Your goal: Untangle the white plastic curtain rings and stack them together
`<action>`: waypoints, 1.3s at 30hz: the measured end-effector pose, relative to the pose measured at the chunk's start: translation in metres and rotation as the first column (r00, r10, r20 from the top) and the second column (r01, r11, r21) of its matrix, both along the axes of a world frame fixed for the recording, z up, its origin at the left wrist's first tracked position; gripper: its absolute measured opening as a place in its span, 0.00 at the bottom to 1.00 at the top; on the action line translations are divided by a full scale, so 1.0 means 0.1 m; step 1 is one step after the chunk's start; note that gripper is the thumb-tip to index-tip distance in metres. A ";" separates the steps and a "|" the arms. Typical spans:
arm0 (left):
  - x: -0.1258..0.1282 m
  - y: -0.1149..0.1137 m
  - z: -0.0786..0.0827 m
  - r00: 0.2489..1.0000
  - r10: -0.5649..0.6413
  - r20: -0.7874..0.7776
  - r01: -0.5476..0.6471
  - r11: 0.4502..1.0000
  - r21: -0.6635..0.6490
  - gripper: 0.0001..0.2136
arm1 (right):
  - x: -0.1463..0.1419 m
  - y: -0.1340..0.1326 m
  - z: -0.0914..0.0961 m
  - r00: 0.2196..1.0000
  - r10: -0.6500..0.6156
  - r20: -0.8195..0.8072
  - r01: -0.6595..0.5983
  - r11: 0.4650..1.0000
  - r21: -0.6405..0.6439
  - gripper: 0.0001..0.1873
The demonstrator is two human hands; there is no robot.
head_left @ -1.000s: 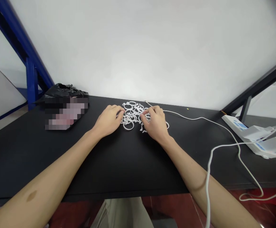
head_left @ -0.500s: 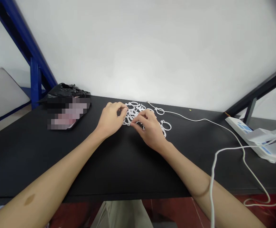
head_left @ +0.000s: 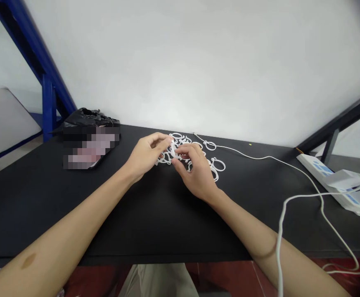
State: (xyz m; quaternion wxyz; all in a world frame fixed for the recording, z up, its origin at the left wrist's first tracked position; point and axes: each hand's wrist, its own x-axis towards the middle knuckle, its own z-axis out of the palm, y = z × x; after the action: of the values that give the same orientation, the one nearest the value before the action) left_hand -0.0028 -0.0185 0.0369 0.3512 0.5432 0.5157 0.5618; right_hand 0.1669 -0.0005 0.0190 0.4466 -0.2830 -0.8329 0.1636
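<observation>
A white curtain ring (head_left: 173,149) stands raised between my two hands over a heap of similar white rings (head_left: 164,158). Thumb and fingers of my left hand (head_left: 147,154) pinch its upper end. My right hand (head_left: 197,170) is curled at its lower end, thumb and forefinger close around it; part of this grip is hidden. Several rings of the heap lie under and behind the fingers. Two loose rings, one at the cable (head_left: 209,145) and one farther right (head_left: 219,164), lie beyond my right hand.
At the left, a black plastic bag (head_left: 88,117) lies behind a blurred-out item (head_left: 90,150). A white cable (head_left: 257,157) runs across the black table (head_left: 155,218) to a power strip (head_left: 319,171) with plugs. A pale wall (head_left: 183,74) rises behind.
A ring has come up out of the heap between my hands. My left hand has shifted slightly right, and the right hand's fingers have parted a little.
</observation>
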 end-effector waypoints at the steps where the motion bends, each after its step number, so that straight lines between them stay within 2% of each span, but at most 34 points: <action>1: 0.01 -0.01 0.00 0.999 0.012 -0.046 -0.012 1.000 0.009 0.14 | 0.00 0.00 0.00 1.000 0.002 -0.016 -0.003 0.999 -0.042 0.10; 4: 0.05 -0.05 0.01 0.985 0.015 -0.173 -0.009 0.999 0.031 0.13 | -0.01 -0.01 0.01 0.998 -0.038 -0.056 0.030 0.991 -0.134 0.13; 8: 0.08 -0.08 0.04 0.957 0.017 -0.290 -0.004 0.999 0.044 0.11 | -0.02 0.00 0.04 0.993 -0.089 -0.082 0.072 0.979 -0.191 0.10; 12: 0.09 -0.08 0.05 0.949 0.045 -0.311 -0.019 0.996 0.085 0.09 | -0.03 0.00 0.05 0.983 -0.111 -0.147 0.064 0.953 -0.296 0.08; 16: 0.09 -0.09 0.05 0.950 0.014 -0.313 0.015 0.996 0.088 0.08 | -0.04 0.01 0.05 0.977 -0.121 -0.177 0.046 0.924 -0.379 0.07; 20: 0.06 -0.10 0.04 0.932 -0.035 -0.360 0.058 0.997 0.054 0.07 | -0.02 0.03 0.04 0.976 -0.128 -0.176 0.056 0.930 -0.364 0.07; 26: 0.04 -0.08 0.00 0.932 -0.004 -0.362 0.023 0.999 0.049 0.05 | -0.01 0.04 0.02 0.984 -0.103 -0.147 0.053 0.950 -0.309 0.04; 34: 0.07 -0.09 -0.01 0.916 0.023 -0.400 0.025 0.993 0.115 0.08 | -0.02 0.05 0.01 0.985 -0.088 -0.146 0.061 0.982 -0.181 0.06; 39: 0.09 -0.10 0.02 0.916 0.020 -0.400 0.048 0.986 0.160 0.07 | -0.01 0.04 0.04 0.985 -0.087 -0.146 0.058 0.979 -0.195 0.05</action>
State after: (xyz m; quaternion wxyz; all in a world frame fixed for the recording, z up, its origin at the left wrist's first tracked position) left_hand 0.0058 -0.0287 0.0390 0.1956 0.6777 0.5239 0.4775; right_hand 0.1655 0.0039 0.0234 0.4861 -0.3413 -0.7655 0.2473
